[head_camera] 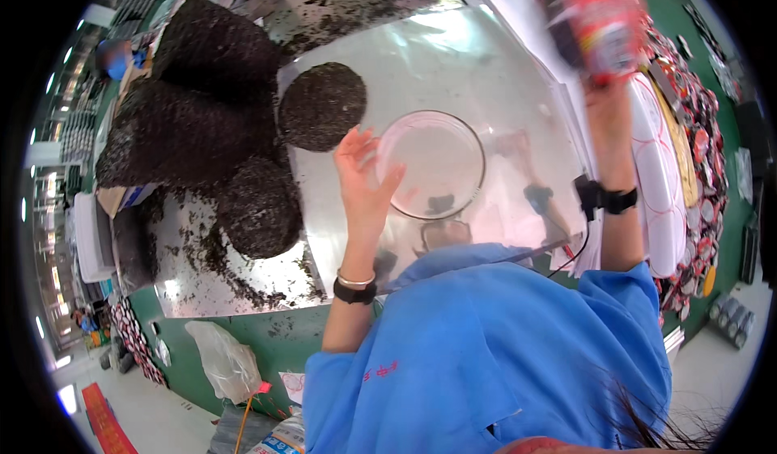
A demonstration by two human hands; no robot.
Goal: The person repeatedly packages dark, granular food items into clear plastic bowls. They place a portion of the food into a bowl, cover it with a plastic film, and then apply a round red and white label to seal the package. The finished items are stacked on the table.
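My left hand (367, 172) hovers with fingers apart over the left rim of a clear round dish or ring (484, 166), which lies on a shiny metal sheet (516, 96). Just beyond its fingertips is a round, dark cake of what looks like dried seaweed (323, 107). My right hand (601, 93), raised at the far right, grips the lower end of a red-and-black printed package (607, 26). Motion blurs this package, and its contents cannot be told for sure.
Large stacks of dark cakes (188, 126) rise at the left, with another round cake (260, 208) in front. Dark crumbs (243, 290) litter the metal surface. White stacked packs (655, 211) and a heap of red packages (698, 169) lie right. A co-worker (118, 59) is at far left.
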